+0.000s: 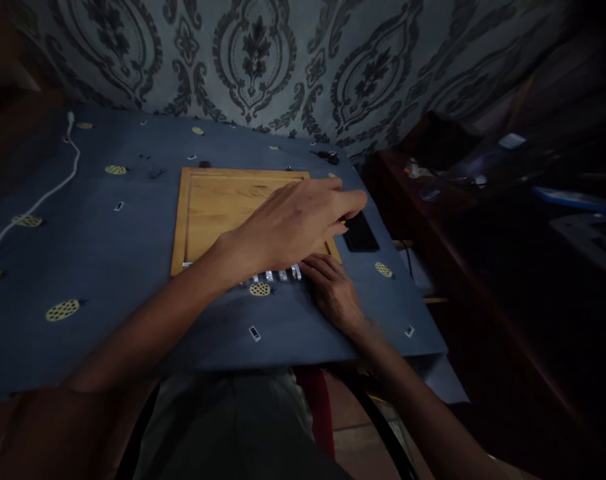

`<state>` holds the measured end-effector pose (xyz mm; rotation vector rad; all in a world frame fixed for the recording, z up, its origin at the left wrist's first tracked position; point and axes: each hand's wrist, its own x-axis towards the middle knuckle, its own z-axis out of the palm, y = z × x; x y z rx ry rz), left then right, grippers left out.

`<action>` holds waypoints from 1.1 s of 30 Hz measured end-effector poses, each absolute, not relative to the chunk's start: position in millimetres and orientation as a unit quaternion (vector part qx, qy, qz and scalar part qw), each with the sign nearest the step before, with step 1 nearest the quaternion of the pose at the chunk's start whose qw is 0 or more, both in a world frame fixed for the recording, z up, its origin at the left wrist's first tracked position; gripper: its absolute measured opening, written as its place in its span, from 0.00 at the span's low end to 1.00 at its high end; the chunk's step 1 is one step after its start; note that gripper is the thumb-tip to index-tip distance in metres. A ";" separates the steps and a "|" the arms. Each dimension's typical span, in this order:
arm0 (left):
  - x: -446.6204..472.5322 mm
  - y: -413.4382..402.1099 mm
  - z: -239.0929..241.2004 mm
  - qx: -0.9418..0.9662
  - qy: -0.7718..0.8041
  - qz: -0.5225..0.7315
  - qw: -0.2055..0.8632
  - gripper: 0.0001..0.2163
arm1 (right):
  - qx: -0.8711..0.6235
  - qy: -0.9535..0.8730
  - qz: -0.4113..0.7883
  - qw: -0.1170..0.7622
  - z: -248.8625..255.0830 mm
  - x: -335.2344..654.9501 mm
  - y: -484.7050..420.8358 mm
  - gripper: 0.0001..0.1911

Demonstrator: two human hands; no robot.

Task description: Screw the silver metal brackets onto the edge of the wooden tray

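My left hand (297, 223) reaches across the wooden cutting board (213, 207), its fingers curled together with the tips at a black phone (361, 233) lying on the cloth to the board's right. A small yellow bit shows under the fingertips; what they hold, if anything, is hidden. My right hand (333, 290) lies on the blue cloth below the board's near right corner, fingers bent over the end of a row of small shiny metal pieces (277, 275) lined up along the board's front edge.
The table (107, 267) has a blue cloth with yellow dotted ovals. A white cable (57, 180) runs at the far left, a small dark item (327, 157) sits at the back. A patterned wall stands behind. Dark cluttered furniture (483, 180) fills the right.
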<state>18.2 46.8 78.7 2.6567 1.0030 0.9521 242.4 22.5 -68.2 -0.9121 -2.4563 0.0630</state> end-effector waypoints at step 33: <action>17.5 48.3 80.3 0.877 0.336 0.323 0.116 0.05 | -0.341 -0.906 0.028 0.248 -66.3 243.1 22.0 0.34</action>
